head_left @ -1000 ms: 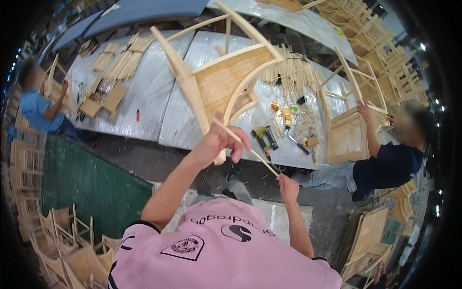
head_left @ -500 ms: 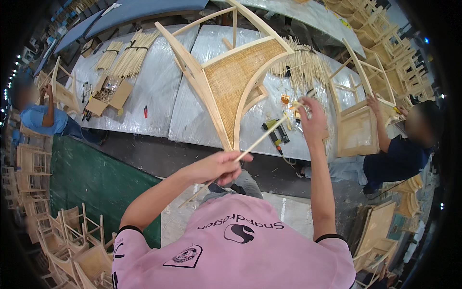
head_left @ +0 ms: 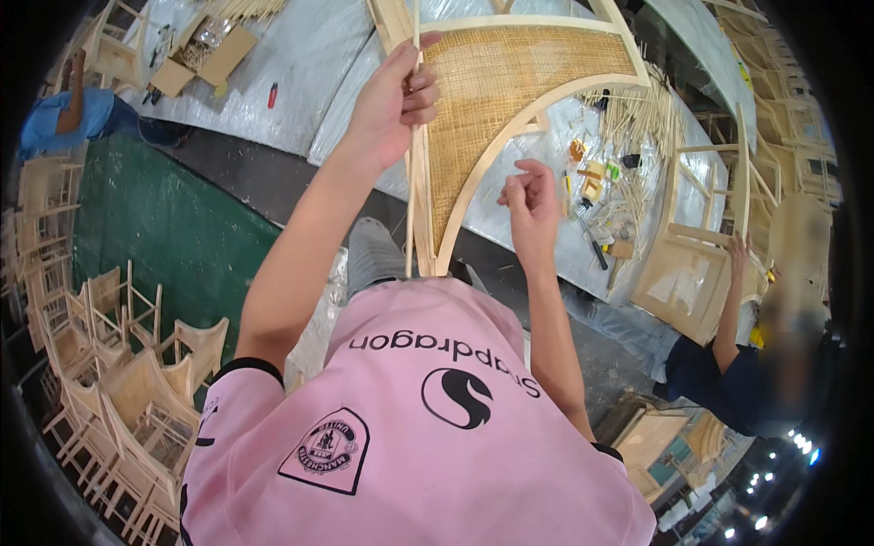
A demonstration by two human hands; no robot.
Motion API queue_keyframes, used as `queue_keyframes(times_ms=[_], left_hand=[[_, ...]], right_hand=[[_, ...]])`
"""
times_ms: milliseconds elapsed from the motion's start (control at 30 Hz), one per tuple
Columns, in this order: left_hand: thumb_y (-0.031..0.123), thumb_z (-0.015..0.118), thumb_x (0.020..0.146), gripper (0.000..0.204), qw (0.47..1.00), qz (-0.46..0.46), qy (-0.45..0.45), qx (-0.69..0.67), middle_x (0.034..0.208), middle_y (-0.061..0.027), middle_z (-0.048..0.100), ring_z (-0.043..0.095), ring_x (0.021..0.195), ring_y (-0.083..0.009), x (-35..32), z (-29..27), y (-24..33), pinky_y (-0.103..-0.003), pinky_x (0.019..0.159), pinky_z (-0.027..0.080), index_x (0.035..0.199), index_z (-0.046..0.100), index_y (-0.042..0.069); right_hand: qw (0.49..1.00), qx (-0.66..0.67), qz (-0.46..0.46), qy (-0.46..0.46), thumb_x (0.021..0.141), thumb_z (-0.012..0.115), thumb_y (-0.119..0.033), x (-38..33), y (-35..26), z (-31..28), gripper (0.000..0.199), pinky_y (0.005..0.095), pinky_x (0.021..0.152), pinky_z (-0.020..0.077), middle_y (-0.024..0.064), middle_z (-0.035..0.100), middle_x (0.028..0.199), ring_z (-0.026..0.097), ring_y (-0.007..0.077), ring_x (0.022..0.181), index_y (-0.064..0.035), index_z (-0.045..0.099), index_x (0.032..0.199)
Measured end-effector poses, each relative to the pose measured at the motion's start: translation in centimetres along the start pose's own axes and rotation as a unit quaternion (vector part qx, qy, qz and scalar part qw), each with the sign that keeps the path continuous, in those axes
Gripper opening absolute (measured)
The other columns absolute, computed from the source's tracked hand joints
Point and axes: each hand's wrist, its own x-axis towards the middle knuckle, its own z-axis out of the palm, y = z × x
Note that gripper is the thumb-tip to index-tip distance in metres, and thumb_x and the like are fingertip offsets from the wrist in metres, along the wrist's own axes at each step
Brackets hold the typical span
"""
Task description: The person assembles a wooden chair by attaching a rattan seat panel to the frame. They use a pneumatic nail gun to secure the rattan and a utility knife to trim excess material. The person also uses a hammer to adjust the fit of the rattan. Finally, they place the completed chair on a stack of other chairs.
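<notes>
A light wooden chair frame with a woven cane panel stands in front of me, its narrow end close to my body. My left hand is closed round a thin wooden strip, which runs lengthwise along the left rail of the frame. The strip's upper end passes out of the picture at the top. To the right of the curved rail, my right hand hovers with its fingers curled in, and nothing shows in them.
Bundled thin strips, a dark-handled tool and small yellow items lie on the wrapped table. A cardboard box and a red tool lie left. Co-workers handle chairs on both sides; stacked chairs stand lower left.
My left hand has moved up with the strip, from slanting across in front of me to lying along the left rail. My right hand has let go of the strip's end and come lower.
</notes>
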Motion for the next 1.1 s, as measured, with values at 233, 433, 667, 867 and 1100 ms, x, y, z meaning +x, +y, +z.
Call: queue_keyframes(times_ms=[233,433,667,867,1100], left_hand=[[0.025,0.046,0.113,0.032,0.994,0.015,0.104,0.005,0.077,0.0071,0.036,0.029,0.060,-0.0034,4.3,-0.9,-3.6,-0.019,0.049,0.023,0.142,0.055,0.016],[0.024,0.047,0.112,0.031,0.996,0.010,0.089,0.015,0.076,0.0076,0.036,0.027,0.058,-0.0032,5.7,-0.8,-4.4,-0.020,0.048,0.021,0.140,0.057,0.016],[0.025,0.044,0.112,0.030,0.995,-0.028,0.078,0.046,0.072,0.0085,0.033,0.025,0.056,-0.0030,5.6,0.4,-4.6,-0.021,0.047,0.019,0.136,0.058,0.014],[0.026,0.043,0.112,0.022,0.995,0.001,0.071,0.062,0.072,0.0082,0.033,0.024,0.054,-0.0039,5.3,1.2,-4.7,-0.023,0.046,0.018,0.122,0.058,0.013],[0.027,0.044,0.112,0.017,0.985,0.061,0.115,0.114,0.071,0.0080,0.035,0.027,0.051,-0.0034,5.4,2.0,-5.7,-0.024,0.044,0.019,0.107,0.052,0.013]], right_hand=[[0.994,-0.014,0.103,-0.046,0.103,0.058,-0.005,-0.6,1.9,-0.1,0.022,0.0252,0.066,0.0468,0.0008,0.057,0.081,0.057,0.0086,0.071,-0.0020,0.057,0.124],[0.990,-0.021,0.127,-0.056,0.104,0.057,-0.006,0.5,2.0,-0.4,0.018,0.0246,0.065,0.0452,0.0001,0.056,0.079,0.055,0.0082,0.070,-0.0009,0.060,0.121],[0.991,-0.071,0.100,-0.047,0.107,0.054,-0.008,1.6,2.5,-1.9,0.016,0.0236,0.063,0.0402,-0.0021,0.052,0.076,0.049,0.0065,0.070,-0.0017,0.064,0.118],[0.989,-0.089,0.095,-0.073,0.107,0.055,-0.008,1.8,0.5,-1.7,0.015,0.0238,0.063,0.0415,-0.0021,0.055,0.077,0.050,0.0061,0.070,-0.0024,0.065,0.116],[0.976,-0.104,0.147,-0.124,0.096,0.072,-0.014,-0.8,-0.6,0.4,0.018,0.0256,0.061,0.0437,0.0002,0.056,0.071,0.049,0.0069,0.065,-0.0023,0.061,0.105]])
